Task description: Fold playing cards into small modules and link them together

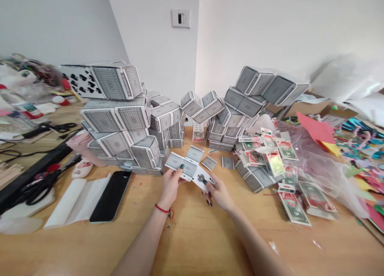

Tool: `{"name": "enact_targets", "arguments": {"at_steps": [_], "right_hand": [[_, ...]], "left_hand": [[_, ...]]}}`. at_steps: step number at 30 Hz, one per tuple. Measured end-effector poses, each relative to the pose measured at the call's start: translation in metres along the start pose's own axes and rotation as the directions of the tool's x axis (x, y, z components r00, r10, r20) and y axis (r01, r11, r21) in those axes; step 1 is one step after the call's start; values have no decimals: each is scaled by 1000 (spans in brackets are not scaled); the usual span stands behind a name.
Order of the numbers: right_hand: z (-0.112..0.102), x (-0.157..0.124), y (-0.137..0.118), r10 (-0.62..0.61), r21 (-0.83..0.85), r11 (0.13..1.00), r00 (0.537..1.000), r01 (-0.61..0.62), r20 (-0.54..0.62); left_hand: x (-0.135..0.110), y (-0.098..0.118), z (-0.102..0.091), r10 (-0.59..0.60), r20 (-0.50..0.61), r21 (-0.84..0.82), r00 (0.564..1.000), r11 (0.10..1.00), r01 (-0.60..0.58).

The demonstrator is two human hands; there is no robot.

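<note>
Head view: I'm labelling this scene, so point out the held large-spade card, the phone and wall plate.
Held large-spade card (200,178), head view: on the large spade.
Phone (110,197), head view: middle of the dark screen.
Wall plate (180,19), head view: dark insert near its middle.

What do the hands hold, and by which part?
Playing cards: left hand at their lower left edge, right hand at the spade card's right end.

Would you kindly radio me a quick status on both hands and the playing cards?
Left hand: gripping overlapping playing cards. Right hand: fingers on face-up spade card. Loose cards just beyond; phone off left.
</note>
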State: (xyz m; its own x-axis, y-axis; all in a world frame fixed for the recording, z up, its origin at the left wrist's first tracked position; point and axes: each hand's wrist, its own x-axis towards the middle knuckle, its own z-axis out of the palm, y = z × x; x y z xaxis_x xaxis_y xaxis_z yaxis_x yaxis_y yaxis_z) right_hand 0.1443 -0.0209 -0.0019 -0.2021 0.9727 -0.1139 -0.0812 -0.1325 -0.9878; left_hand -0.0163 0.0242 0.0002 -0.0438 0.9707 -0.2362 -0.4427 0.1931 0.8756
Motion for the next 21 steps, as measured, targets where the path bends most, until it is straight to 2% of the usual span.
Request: {"name": "enact_targets", "arguments": {"at_steps": [5,10,18,21], "right_hand": [[-6,0,0,18,-27,999,999,-17,41],[-9,7,11,17,27,999,1000,-17,0],[-10,10,17,18,-14,1000,999,-18,-48],[-8,9,15,28,1,1000,1000,-28,-14]], "left_hand": [[-1,-2,1,-13,38,52,999,999,11],[-2,-3,2,-38,79,34,996,999,36],[-3,-5,2,-69,77,14,995,998,68],[-3,0,3,-52,110,-97,993,993,62]]}}
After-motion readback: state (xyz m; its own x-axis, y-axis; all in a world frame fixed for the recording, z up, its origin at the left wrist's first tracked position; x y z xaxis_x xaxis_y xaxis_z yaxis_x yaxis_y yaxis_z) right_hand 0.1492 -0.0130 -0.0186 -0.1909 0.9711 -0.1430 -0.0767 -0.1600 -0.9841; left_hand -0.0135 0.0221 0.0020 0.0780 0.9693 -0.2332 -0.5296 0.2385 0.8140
